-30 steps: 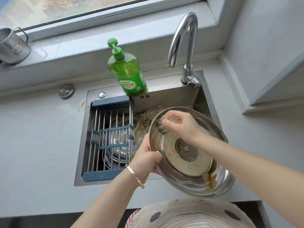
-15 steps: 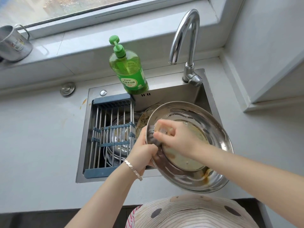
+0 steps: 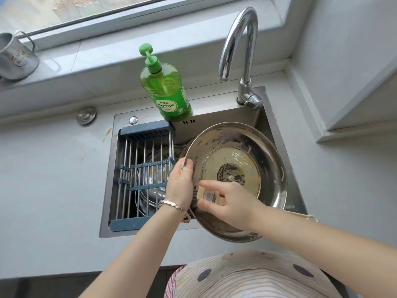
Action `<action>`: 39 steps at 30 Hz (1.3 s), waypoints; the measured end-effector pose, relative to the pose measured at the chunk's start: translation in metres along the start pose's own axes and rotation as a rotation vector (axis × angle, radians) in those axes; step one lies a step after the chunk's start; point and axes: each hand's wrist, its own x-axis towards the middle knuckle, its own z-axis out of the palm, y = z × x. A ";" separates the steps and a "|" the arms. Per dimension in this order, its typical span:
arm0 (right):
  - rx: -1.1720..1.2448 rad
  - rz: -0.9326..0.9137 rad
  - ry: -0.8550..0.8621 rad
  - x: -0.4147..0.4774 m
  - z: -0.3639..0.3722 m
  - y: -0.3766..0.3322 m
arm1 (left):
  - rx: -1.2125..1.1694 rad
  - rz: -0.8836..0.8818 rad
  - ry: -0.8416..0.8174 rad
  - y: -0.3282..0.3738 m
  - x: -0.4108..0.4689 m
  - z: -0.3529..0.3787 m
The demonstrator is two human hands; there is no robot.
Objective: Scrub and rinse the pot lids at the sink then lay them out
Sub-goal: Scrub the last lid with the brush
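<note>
A large steel pot lid (image 3: 270, 164), underside up and smeared with brown residue, is tilted over the sink (image 3: 217, 116). My left hand (image 3: 180, 181) grips its left rim, thumb inside. My right hand (image 3: 227, 203) holds a scrub brush (image 3: 207, 195) with a pale handle against the lid's lower left inner surface. More steel lids (image 3: 154, 179) lie in the basin under the rack, partly hidden.
A blue-framed wire drain rack (image 3: 141, 168) spans the sink's left half. A green dish soap bottle (image 3: 167, 89) stands on the back rim beside the faucet (image 3: 240, 50). A metal mug (image 3: 15, 57) sits on the window ledge. Grey counter (image 3: 53, 179) surrounds the sink.
My right hand has slid the brush from the lid's upper left rim down to its lower left. The lid has tipped so that its stained centre now shows.
</note>
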 end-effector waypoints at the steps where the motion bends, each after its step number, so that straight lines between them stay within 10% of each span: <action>1: 0.003 -0.009 0.009 0.001 0.001 -0.001 | -0.012 -0.015 0.036 0.001 0.002 -0.002; 22: -0.125 -0.017 -0.027 0.008 0.015 -0.010 | -0.077 -0.322 0.378 0.007 0.006 -0.007; 31: -0.414 0.369 -0.090 -0.008 -0.030 0.061 | -0.006 -0.310 0.437 -0.007 0.004 -0.024; 39: -0.113 0.339 -0.217 -0.020 0.006 0.049 | -0.043 -0.347 0.478 -0.003 0.006 -0.015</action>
